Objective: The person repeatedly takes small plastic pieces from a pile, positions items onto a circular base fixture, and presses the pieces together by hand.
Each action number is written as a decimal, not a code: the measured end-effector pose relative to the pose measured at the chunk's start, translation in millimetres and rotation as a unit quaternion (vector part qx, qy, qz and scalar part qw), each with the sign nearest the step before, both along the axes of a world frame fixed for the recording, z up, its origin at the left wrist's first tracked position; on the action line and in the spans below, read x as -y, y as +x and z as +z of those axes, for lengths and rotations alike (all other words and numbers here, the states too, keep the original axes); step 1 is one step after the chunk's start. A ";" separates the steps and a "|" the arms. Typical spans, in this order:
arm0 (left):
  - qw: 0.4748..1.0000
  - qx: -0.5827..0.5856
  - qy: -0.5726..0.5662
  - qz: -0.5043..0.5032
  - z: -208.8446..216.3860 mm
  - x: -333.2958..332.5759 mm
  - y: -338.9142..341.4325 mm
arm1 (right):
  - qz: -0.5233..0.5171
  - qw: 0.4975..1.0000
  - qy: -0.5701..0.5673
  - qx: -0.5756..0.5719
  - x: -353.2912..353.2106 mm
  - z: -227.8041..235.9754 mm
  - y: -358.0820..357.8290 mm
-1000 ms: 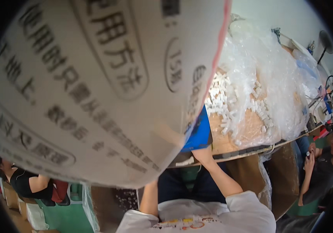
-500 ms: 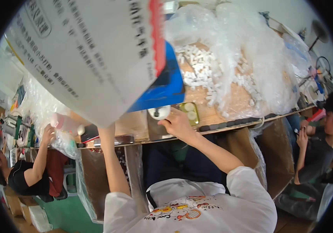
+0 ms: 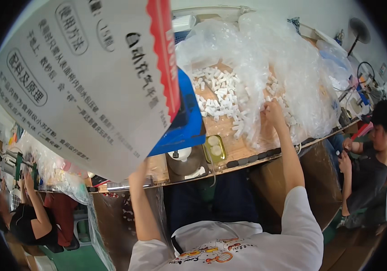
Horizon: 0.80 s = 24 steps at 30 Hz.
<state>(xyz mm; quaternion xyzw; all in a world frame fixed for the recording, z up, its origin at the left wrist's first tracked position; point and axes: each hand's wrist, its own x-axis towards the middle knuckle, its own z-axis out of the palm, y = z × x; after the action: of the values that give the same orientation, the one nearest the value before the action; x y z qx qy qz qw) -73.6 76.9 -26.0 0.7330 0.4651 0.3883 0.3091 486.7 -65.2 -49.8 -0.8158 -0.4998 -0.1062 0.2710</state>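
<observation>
Out over the heap of small white plastic tubes (image 3: 222, 88), my right hand (image 3: 273, 113) has its fingers drawn together beside a clear plastic bag. Whatever sits between the fingertips is too small to make out. My left hand (image 3: 138, 174) is near the front edge of the table, its fingers hidden behind a large printed white sheet (image 3: 89, 90) with a red wavy border. Between my arms is a dark grey base (image 3: 186, 168) with a white rounded part (image 3: 180, 154) on it. A yellow-green tray (image 3: 221, 156) beside it holds white round pieces.
A blue panel (image 3: 182, 131) hangs with the sheet, blocking much of the left. The clear plastic bag (image 3: 308, 86) covers the right of the table (image 3: 247, 156). Black foam (image 3: 254, 159) lines its front edge. Cardboard boxes (image 3: 313, 180) stand below. A person (image 3: 30, 214) works at left, another (image 3: 365, 167) at right.
My right hand has left the white rounded part and moved right and farther out to the tubes. The person at left has moved their hand off a pink bottle.
</observation>
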 end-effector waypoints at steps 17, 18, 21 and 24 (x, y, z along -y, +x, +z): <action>0.992 0.088 0.089 -0.002 30.8 95.4 85.0 | 0.269 0.959 0.088 -0.017 17.9 49.9 -259.4; 0.990 0.097 0.098 0.026 30.9 97.1 87.7 | 0.258 0.955 0.149 0.012 15.8 46.2 -256.4; 0.981 0.100 0.156 0.058 30.1 95.4 93.5 | 0.214 0.891 0.221 -0.336 13.8 61.3 -277.4; 0.988 0.096 0.111 0.040 25.4 90.0 91.0 | 0.253 0.805 0.237 -0.480 -2.1 63.2 -308.8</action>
<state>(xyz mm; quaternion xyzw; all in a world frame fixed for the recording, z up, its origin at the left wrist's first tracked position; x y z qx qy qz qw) 17.4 -13.1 -0.6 0.7033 0.4161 0.5177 0.2535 178.0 -63.1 13.4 -0.5173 -0.4536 0.2563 0.6790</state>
